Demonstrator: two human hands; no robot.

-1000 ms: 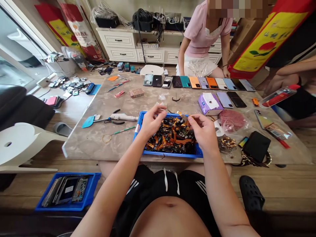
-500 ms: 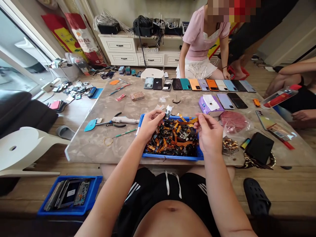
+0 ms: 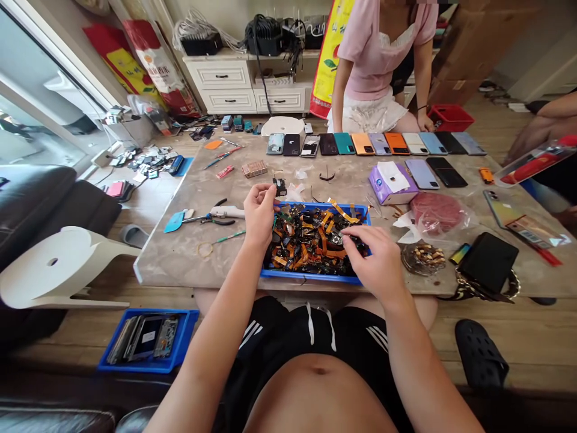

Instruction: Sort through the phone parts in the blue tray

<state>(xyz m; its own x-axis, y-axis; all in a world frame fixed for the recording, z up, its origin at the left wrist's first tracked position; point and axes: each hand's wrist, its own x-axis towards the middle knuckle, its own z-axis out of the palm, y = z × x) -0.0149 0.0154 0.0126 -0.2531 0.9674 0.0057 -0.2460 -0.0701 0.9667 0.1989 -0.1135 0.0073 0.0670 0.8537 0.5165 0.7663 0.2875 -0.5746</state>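
Note:
My left hand [image 3: 260,213] pinches a small dark phone part [image 3: 280,186], which looks like a bit of circuit board, above the far left corner of a blue tray [image 3: 311,278]. Inside the tray lies a heap of orange flex cables [image 3: 323,240] and small black phone parts. My right hand [image 3: 377,260] reaches over the tray's right side from the near right. Its thumb and forefinger are pressed close together at a small grey square module [image 3: 337,239] in the heap. Whether the module is gripped or only touched is unclear.
A row of phones [image 3: 361,144] lines the table's far edge, before a person in pink [image 3: 369,66]. Left of the tray lie pliers [image 3: 219,221] and a blue-tipped tool [image 3: 174,222]. To the right are a purple tissue pack [image 3: 392,183] and a pink bundle [image 3: 437,213].
The orange flex cable has left my right hand, which has lowered to the heap. My left hand has moved slightly left and up, and its part now shows a dark face. The view has shifted.

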